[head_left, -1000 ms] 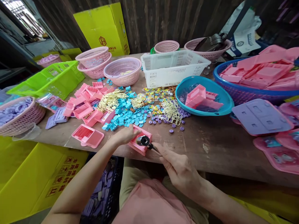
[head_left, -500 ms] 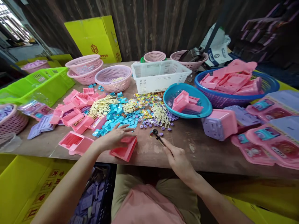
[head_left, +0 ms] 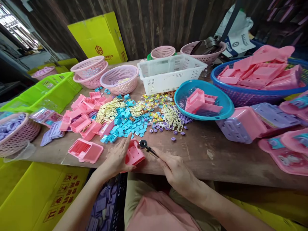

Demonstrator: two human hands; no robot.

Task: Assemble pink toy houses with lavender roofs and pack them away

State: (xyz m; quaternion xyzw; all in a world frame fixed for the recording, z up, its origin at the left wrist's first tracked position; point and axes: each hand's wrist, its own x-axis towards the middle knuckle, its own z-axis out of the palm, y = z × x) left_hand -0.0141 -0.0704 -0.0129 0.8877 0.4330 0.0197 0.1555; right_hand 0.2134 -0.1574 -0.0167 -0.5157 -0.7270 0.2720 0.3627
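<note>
My left hand steadies a small pink plastic box by its left side, fingers behind it and thumb along its near edge. The box lies on the table with its hollow side facing me. My right hand is closed on a slim hand tool with a metal shaft and a round black ringed head. That head hovers at the box's upper right edge; whether it touches cannot be told. Left of my left hand sits another pink box. Just beyond lie small turquoise pieces.
Pink parts, cream frames and purple discs lie across the table. Behind stand a white basket and a turquoise basin. Finished-looking pink and purple cases fill the right side; a green crate stands left.
My left hand has gone from above the pink box to its left side, and the box has turned. The tool in my right hand has come left to the box. The view has shifted slightly.
</note>
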